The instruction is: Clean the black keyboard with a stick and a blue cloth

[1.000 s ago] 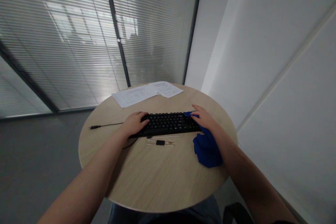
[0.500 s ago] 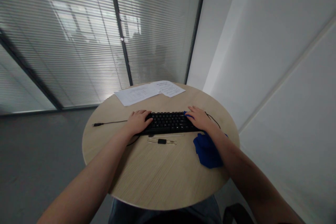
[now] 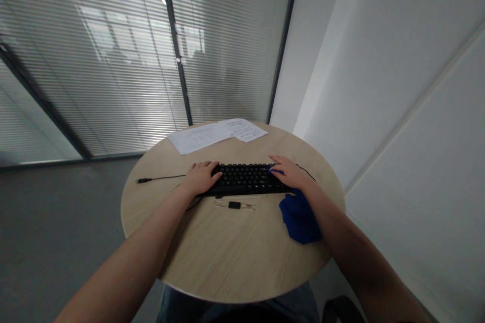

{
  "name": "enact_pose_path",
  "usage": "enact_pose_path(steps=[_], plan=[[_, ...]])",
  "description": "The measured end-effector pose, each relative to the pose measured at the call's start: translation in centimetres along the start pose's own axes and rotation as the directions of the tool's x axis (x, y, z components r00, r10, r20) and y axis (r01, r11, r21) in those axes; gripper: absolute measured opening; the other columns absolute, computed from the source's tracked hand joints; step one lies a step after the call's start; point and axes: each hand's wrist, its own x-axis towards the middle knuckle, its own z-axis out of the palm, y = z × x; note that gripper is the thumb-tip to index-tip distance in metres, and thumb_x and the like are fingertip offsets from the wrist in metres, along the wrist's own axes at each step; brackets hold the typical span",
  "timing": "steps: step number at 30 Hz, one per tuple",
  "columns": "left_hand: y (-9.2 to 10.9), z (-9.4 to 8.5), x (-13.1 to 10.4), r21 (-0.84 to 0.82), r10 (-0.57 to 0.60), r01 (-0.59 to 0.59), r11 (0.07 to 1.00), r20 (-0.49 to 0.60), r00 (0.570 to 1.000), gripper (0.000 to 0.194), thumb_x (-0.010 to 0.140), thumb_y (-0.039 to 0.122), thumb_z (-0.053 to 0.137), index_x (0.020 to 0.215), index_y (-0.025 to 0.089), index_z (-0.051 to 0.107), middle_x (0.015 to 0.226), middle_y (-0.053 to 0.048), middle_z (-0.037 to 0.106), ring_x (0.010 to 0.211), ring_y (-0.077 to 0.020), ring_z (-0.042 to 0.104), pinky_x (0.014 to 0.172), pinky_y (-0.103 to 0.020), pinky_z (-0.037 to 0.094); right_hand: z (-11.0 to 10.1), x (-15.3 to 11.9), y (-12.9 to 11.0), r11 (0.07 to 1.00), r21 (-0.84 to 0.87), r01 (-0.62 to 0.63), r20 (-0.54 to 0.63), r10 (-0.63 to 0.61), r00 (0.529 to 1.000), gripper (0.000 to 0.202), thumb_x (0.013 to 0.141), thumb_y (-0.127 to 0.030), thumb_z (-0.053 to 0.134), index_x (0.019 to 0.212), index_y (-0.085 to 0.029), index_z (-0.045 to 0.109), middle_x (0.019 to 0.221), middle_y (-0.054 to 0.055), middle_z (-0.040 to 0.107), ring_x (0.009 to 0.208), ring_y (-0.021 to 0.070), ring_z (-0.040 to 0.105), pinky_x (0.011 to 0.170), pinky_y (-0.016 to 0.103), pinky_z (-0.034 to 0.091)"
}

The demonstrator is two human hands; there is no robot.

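A black keyboard (image 3: 244, 179) lies across the middle of the round wooden table. My left hand (image 3: 201, 177) rests over its left end, with the thumb on the keys and the fingers curved around the end. Over the right part of the keys is my right hand (image 3: 288, 171), its fingers on a bit of blue cloth. The rest of the blue cloth (image 3: 299, 218) lies bunched on the table under my right wrist and forearm.
Printed papers (image 3: 200, 137) lie at the table's far edge. A cable with a black plug (image 3: 144, 180) stretches left. Just in front of the keyboard is a small black item with clear strips (image 3: 234, 205). Blinds and a white wall stand behind.
My right hand, with the blue cloth at its fingers, has shifted slightly on the keys. The left hand still holds the left end. The view has moved slightly.
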Motion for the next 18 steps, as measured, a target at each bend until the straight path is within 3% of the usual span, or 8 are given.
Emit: enact_pose_path(steps=[8,18], plan=[[0.0,0.0,0.0,0.000,-0.003,0.003,1.000,0.001,1.000,0.062,0.095,0.055,0.037,0.145,0.023,0.052,0.147,-0.014,0.055,0.134,-0.0343,0.050,0.115,-0.055,0.027,-1.0,-0.8,-0.2,0.999,0.022,0.025,0.023,-0.026,0.999,0.022,0.091,-0.027,0.061,0.104,-0.027,0.079,0.151,0.007,0.051,0.137,0.0286,0.049,0.117,0.052,0.035],[0.0,-0.1,0.0,-0.003,0.011,-0.011,1.000,-0.003,1.000,0.060,0.095,0.054,0.035,0.144,0.024,0.053,0.145,-0.013,0.057,0.133,-0.0333,0.051,0.114,-0.053,0.028,-0.5,-1.2,1.2,0.988,0.136,-0.072,0.099,0.059,0.993,0.019,0.090,-0.035,0.066,0.102,-0.031,0.080,0.154,0.003,0.047,0.143,0.0285,0.043,0.121,0.052,0.030]])
